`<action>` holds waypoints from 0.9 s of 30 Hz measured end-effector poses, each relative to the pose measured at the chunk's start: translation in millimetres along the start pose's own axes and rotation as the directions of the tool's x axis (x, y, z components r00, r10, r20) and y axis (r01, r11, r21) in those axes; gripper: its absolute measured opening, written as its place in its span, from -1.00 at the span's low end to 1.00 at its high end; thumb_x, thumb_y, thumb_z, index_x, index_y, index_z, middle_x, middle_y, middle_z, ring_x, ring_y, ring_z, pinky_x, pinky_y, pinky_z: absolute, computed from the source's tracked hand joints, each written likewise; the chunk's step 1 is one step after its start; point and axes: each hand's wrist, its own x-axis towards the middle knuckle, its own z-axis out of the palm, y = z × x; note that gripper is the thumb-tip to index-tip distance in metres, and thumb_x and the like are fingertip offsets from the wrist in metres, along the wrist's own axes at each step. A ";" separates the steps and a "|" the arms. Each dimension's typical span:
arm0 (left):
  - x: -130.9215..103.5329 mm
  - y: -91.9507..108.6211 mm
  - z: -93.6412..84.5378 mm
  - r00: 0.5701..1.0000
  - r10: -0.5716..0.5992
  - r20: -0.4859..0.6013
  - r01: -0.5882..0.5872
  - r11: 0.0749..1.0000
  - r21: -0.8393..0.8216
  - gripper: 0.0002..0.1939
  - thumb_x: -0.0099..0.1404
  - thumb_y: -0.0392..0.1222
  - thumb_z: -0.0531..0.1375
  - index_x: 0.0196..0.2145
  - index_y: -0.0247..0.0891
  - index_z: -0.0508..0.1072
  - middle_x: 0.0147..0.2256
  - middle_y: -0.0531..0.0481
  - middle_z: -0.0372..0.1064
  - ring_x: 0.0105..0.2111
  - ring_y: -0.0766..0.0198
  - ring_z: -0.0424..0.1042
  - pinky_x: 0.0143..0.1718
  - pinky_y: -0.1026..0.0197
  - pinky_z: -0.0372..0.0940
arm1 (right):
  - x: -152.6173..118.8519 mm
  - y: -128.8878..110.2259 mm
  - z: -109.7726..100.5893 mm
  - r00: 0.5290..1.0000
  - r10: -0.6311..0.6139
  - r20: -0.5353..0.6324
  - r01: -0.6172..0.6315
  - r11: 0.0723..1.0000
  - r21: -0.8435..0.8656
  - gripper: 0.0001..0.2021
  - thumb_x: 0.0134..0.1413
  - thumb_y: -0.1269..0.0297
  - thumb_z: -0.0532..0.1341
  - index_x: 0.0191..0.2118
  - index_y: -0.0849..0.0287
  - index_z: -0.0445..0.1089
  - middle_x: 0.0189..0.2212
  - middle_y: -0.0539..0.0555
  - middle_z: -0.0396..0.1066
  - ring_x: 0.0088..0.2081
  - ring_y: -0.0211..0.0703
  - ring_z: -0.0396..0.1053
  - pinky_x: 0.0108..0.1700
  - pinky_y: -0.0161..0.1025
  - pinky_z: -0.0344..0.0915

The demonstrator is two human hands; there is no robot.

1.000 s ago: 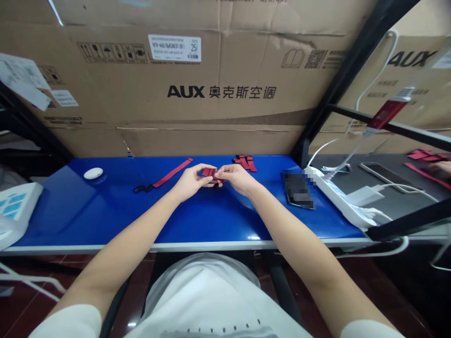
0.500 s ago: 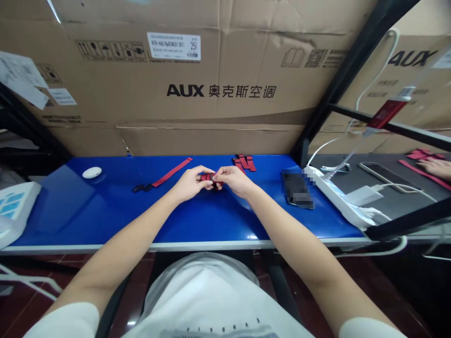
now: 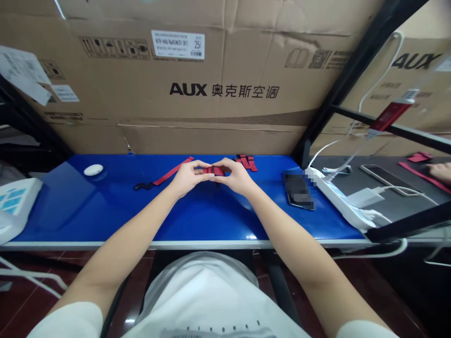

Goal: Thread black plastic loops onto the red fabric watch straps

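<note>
One strap [image 3: 219, 172] is pinched by the left hand [image 3: 186, 177] and the right hand [image 3: 235, 176], at twelve o'clock over the table [image 3: 211, 218]. It is judged light, soft and hardly fragile; near the dark buckle [image 3: 213, 170], probably stiffer, the firmest hold should be taken.

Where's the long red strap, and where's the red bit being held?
Long red strap [image 3: 167, 175]: head view, middle of its band.
Red bit being held [image 3: 219, 172]: head view, its uncovered red webbing.
</note>
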 end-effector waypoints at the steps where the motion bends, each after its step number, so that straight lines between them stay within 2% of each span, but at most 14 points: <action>1: -0.3 0.9 0.5 1.000 0.002 -0.005 -0.002 1.000 -0.001 -0.50 -0.10 -0.11 0.48 -0.19 -0.33 0.52 -0.24 -0.14 0.54 -0.20 0.07 0.54 -0.07 -0.01 0.40 | 0.0 0.1 0.2 1.000 0.004 -0.028 -0.005 1.000 -0.016 -0.62 -0.12 0.10 0.39 -0.17 0.17 0.45 -0.22 0.10 0.43 -0.18 -0.07 0.41 -0.05 -0.11 0.34; 5: -0.4 3.5 2.3 0.999 0.022 -0.037 -0.021 1.000 0.018 -0.49 -0.11 -0.11 0.48 -0.18 -0.33 0.53 -0.18 -0.17 0.54 -0.14 0.06 0.52 0.01 -0.02 0.36 | -0.1 -2.3 -0.1 0.996 0.020 -0.084 -0.025 0.998 -0.057 -0.65 -0.13 0.08 0.39 -0.24 0.17 0.43 -0.26 0.08 0.44 -0.21 -0.10 0.39 -0.12 -0.17 0.34; 12: 1.3 -1.4 1.2 0.999 0.020 -0.042 -0.021 0.999 -0.039 -0.51 -0.06 -0.12 0.46 -0.18 -0.32 0.48 -0.20 -0.16 0.54 -0.19 0.13 0.53 -0.02 0.00 0.38 | -0.3 0.9 1.0 0.992 0.067 -0.104 -0.066 0.998 0.014 -0.62 -0.19 0.07 0.41 -0.29 0.18 0.37 -0.35 0.04 0.44 -0.28 -0.11 0.39 -0.13 -0.16 0.33; 17: 1.2 -0.1 4.6 0.997 -0.076 -0.017 0.073 0.986 -0.152 -0.60 0.00 -0.09 0.43 -0.26 -0.35 0.47 -0.33 -0.10 0.53 -0.31 0.15 0.55 -0.08 -0.04 0.42 | -1.4 4.2 0.9 0.996 0.050 -0.071 -0.055 0.997 -0.060 -0.65 -0.17 0.11 0.40 -0.27 0.18 0.37 -0.37 0.03 0.43 -0.32 -0.14 0.38 -0.19 -0.19 0.33; 21: 1.6 0.1 6.3 0.989 -0.134 -0.067 0.120 0.977 -0.178 -0.64 -0.03 -0.13 0.45 -0.33 -0.35 0.46 -0.42 -0.05 0.52 -0.41 0.22 0.54 -0.11 -0.04 0.43 | -2.1 0.1 4.0 0.999 0.000 -0.054 -0.006 0.994 -0.113 -0.62 -0.10 0.11 0.38 -0.17 0.18 0.39 -0.24 0.10 0.46 -0.21 -0.09 0.42 -0.10 -0.17 0.33; 24: 2.9 -1.5 2.6 0.981 -0.175 -0.083 0.157 0.970 -0.188 -0.66 -0.04 -0.17 0.45 -0.34 -0.36 0.48 -0.44 -0.07 0.52 -0.42 0.20 0.54 -0.10 -0.05 0.43 | -2.0 -1.8 4.9 0.999 -0.030 -0.043 0.022 0.985 -0.174 -0.64 -0.05 0.09 0.36 -0.14 0.16 0.42 -0.17 0.13 0.48 -0.15 -0.06 0.43 -0.03 -0.15 0.30; 27: 4.6 -3.3 -5.6 0.970 -0.206 -0.132 0.185 0.971 -0.151 -0.69 -0.06 -0.24 0.45 -0.36 -0.39 0.49 -0.46 -0.09 0.50 -0.42 0.15 0.55 -0.12 -0.06 0.45 | -1.8 1.0 0.3 1.000 -0.015 -0.022 0.010 0.977 -0.214 -0.65 -0.04 0.11 0.36 -0.15 0.18 0.44 -0.21 0.12 0.49 -0.19 -0.08 0.43 -0.07 -0.16 0.31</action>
